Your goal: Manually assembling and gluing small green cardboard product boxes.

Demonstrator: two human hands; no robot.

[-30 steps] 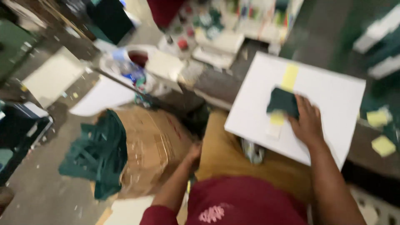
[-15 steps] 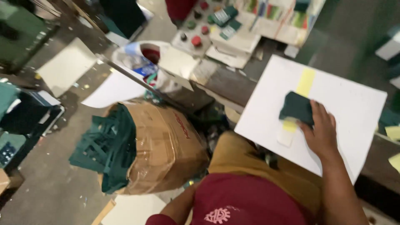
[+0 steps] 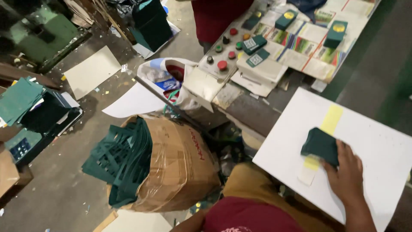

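My right hand (image 3: 345, 169) rests on a dark green folded card piece (image 3: 318, 145), fingers curled over its right edge. The piece lies on a large white board (image 3: 377, 129), on top of a yellow strip (image 3: 331, 118) that runs across the board. A pale tab of the strip sticks out below the piece. My left hand is out of sight; only a bit of that arm (image 3: 189, 222) shows at the bottom edge, beside my dark red shirt.
A plastic-wrapped cardboard box (image 3: 180, 163) stuffed with green card offcuts (image 3: 122, 159) stands on the floor at my left. Ahead is a machine panel with coloured buttons (image 3: 223, 51) and small green boxes (image 3: 336, 33) on printed sheets. Another person in dark red (image 3: 214, 17) stands beyond. White sheets (image 3: 90, 71) lie on the floor.
My left arm, which reached toward the cardboard box a second ago, has dropped out of view. My right hand has stayed on the green piece while my head turned.
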